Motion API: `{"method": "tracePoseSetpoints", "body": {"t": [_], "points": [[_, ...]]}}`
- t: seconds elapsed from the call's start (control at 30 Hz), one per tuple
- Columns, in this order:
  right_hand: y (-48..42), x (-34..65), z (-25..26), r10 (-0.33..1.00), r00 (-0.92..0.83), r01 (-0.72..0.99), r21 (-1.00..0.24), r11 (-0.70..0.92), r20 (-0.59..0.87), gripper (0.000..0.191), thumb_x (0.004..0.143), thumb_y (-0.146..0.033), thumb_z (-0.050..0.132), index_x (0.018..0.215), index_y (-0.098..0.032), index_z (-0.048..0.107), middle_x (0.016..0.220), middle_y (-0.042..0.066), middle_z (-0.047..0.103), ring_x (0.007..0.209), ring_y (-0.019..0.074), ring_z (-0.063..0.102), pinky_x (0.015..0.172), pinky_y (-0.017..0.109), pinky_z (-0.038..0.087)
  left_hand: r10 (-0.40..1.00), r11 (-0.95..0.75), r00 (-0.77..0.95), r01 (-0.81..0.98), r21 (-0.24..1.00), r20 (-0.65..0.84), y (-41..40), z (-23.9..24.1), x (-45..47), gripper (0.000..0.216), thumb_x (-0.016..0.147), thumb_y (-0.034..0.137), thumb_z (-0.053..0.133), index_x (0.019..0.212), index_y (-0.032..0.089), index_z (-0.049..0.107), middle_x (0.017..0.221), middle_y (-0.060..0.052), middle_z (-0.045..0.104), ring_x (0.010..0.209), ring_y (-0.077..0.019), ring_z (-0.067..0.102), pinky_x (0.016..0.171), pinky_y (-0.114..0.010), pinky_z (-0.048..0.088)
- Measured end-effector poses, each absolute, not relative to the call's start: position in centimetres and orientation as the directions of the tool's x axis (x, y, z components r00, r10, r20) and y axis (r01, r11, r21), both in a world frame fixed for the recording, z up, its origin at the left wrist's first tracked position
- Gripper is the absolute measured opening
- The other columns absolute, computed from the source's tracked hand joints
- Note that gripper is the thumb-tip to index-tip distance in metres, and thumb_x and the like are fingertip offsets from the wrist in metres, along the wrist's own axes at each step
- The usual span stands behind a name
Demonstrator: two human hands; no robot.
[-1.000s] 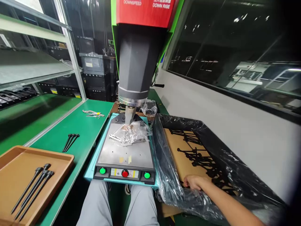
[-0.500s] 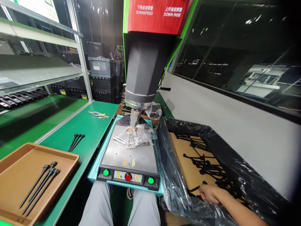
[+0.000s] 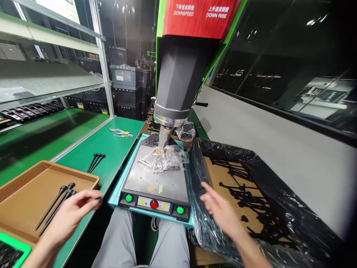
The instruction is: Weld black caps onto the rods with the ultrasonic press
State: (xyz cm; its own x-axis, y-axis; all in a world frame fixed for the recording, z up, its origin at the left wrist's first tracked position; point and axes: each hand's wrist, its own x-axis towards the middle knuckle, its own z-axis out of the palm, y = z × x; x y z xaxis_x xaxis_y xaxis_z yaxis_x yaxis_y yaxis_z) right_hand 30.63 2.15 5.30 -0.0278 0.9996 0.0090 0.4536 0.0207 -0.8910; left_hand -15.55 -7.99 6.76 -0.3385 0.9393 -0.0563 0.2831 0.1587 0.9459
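My left hand (image 3: 74, 210) is over the right side of the brown tray (image 3: 25, 190), thumb and fingertips pinched on a small black part (image 3: 99, 200) that is mostly hidden. Under that hand, several long black rods with thick heads (image 3: 57, 203) lie in the tray, partly covered. My right hand (image 3: 219, 210) hovers at the near left edge of the plastic-lined box (image 3: 202, 223). Its fingers are stretched out, and I see nothing in them. Many black headed rods (image 3: 245, 193) lie on brown cardboard inside that box.
Between my hands stands a press with a metal plate (image 3: 153, 182), green buttons and a red one. Its grey head (image 3: 178, 74) reaches down to a plastic-wrapped fixture (image 3: 164, 158). Rods (image 3: 96, 162) and pliers (image 3: 121, 133) lie on the green table. A green-rimmed bin (image 3: 26, 251) holds black parts.
My right hand has lifted from the rods in the box and moved left toward the press. My left hand has come into view over the tray, with a small black part in its fingertips.
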Motion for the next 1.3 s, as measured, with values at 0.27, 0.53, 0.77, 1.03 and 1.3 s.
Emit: {"method": "tracePoseSetpoints", "body": {"t": [0.27, 0.53, 0.77, 1.03, 1.3], "points": [[-3.0, 13.8, 2.6, 0.946, -0.323, -0.231, -0.967, -0.111, -0.031, 0.039, 0.077, -0.046, 0.071, 0.100, -0.015, 0.063, 0.077, 0.007, 0.069, 0.056, 0.0148, 0.060, 0.049, 0.026, 0.047, 0.984, 0.112, -0.067, -0.497, 0.861, -0.166, -2.2, 5.3, -2.9, 0.026, 0.057, 0.024, 0.085, 0.080, 0.014, 0.078, 0.107, -0.013, 0.071, 0.094, -0.0265, 0.066, 0.078, -0.034, 0.054], [-2.9, 12.3, 3.1, 0.967, -0.256, -0.389, -0.916, -0.100, 0.004, 0.030, 0.080, -0.044, 0.071, 0.087, -0.016, 0.061, 0.075, 0.005, 0.068, 0.052, 0.0106, 0.056, 0.047, 0.022, 0.044, 0.991, 0.119, 0.000, -0.440, 0.890, -0.133, -2.7, 4.7, -2.8, 0.021, 0.062, 0.024, 0.083, 0.080, 0.016, 0.079, 0.107, -0.014, 0.071, 0.094, -0.0269, 0.065, 0.075, -0.035, 0.054], [-2.6, 12.3, 3.0, 0.948, -0.314, -0.448, -0.873, -0.193, -0.048, 0.030, 0.080, -0.042, 0.072, 0.084, -0.014, 0.061, 0.072, 0.004, 0.067, 0.047, 0.0088, 0.053, 0.042, 0.020, 0.039, 0.995, 0.099, 0.026, -0.342, 0.934, -0.096, -2.4, 5.1, -2.8, 0.021, 0.063, 0.028, 0.082, 0.080, 0.017, 0.079, 0.106, -0.014, 0.072, 0.097, -0.0285, 0.065, 0.084, -0.039, 0.052], [-2.5, 12.7, 2.8, 0.938, -0.330, -0.456, -0.852, -0.256, -0.106, 0.031, 0.078, -0.042, 0.073, 0.082, -0.014, 0.060, 0.070, 0.003, 0.066, 0.044, 0.0070, 0.049, 0.039, 0.018, 0.033, 0.995, 0.090, 0.054, -0.230, 0.969, -0.079, -2.1, 4.7, -2.8, 0.020, 0.067, 0.033, 0.079, 0.082, 0.019, 0.079, 0.109, -0.012, 0.072, 0.109, -0.0301, 0.062, 0.094, -0.040, 0.049], [-2.6, 13.2, 2.8, 0.843, -0.485, -0.515, -0.703, -0.491, -0.234, 0.035, 0.074, -0.040, 0.078, 0.081, -0.016, 0.054, 0.070, 0.001, 0.063, 0.044, 0.0040, 0.042, 0.037, 0.015, 0.023, 0.983, 0.162, 0.134, -0.345, 0.925, -0.122, -1.9, 4.7, -2.8, 0.018, 0.066, 0.029, 0.081, 0.078, 0.017, 0.079, 0.105, -0.013, 0.072, 0.094, -0.0275, 0.065, 0.078, -0.037, 0.054]]}}
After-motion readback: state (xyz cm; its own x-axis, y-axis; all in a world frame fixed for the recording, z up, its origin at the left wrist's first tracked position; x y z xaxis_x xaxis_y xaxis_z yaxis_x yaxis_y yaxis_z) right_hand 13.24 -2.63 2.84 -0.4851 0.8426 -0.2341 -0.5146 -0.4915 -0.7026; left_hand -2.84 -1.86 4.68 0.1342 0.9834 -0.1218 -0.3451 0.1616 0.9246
